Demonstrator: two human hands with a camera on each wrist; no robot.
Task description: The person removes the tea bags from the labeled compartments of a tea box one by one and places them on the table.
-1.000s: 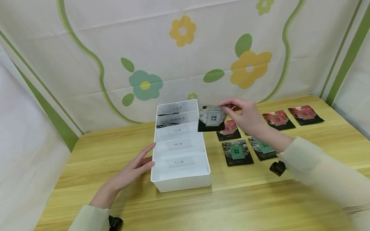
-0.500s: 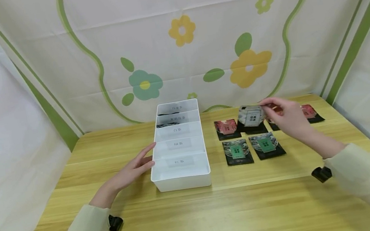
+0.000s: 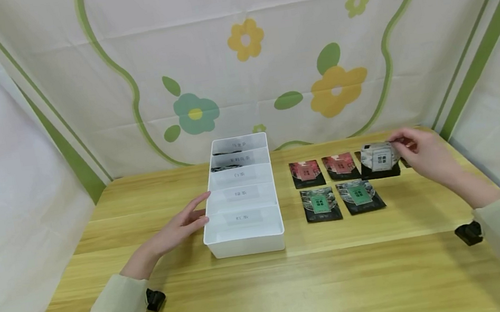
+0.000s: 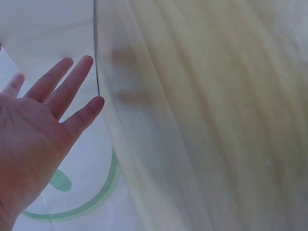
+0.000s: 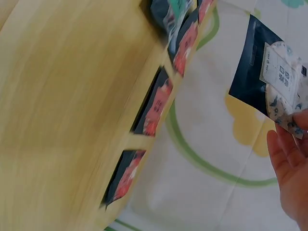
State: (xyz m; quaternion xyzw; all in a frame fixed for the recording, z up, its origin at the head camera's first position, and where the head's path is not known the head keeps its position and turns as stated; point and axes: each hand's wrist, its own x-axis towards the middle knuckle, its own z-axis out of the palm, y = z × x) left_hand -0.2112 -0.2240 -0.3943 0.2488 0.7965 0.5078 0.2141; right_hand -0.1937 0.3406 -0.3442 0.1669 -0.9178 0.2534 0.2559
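My right hand (image 3: pixel 428 157) pinches a white-and-black tea packet (image 3: pixel 379 160) by its edge, lifted above the table's back right. In the right wrist view that tea packet (image 5: pixel 279 72) hangs flat from the thumb and fingers. With its fingers extended, my left hand (image 3: pixel 175 234) rests against the left side of a white divided box (image 3: pixel 246 247). Dark packets (image 3: pixel 226 168) show in its two farthest compartments. Red-labelled packets (image 3: pixel 307 174) lie in a back row, partly covered by the held packet and hand. Nearer are two green-labelled packets (image 3: pixel 321 204).
All this stands on a wooden table (image 3: pixel 270 297). A white cloth backdrop (image 3: pixel 126 29) with printed flowers rises behind its back edge, with white cloth at both sides. Black wrist cameras (image 3: pixel 156 300) hang below the sleeves.
My right hand has carried the white-and-black packet from beside the box rightward over the row of red packets. The left hand and the box have stayed in place.
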